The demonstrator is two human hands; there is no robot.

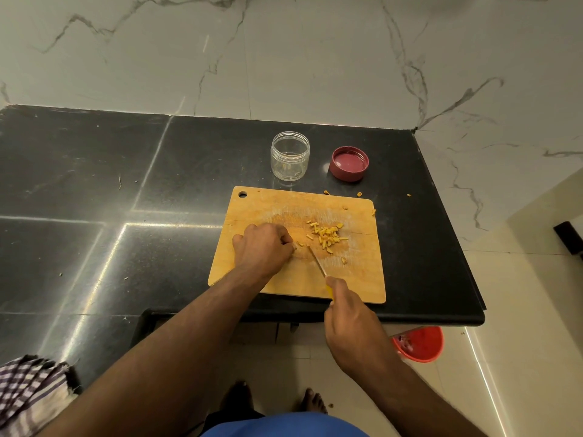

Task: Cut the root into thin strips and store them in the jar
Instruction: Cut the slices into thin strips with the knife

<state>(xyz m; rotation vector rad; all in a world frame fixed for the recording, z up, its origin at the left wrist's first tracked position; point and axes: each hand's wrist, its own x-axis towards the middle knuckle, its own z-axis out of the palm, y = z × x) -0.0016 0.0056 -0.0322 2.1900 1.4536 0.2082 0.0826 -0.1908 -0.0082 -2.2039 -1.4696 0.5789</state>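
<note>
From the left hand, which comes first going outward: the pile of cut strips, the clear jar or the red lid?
1. Pile of cut strips, just right of the left hand on the board.
2. Clear jar, behind the board.
3. Red lid, right of the jar.

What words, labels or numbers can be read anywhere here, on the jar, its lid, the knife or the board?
None: no readable text shows in this view.
The clear plastic jar bears no label.
The maroon lid, lying inside up, shows no lettering.
The wooden cutting board has no print or brand mark.
The knife, gripped by the right hand, shows no legible marking on its thin blade; its yellow handle is mostly hidden.
The red bucket shows no writing.
</note>
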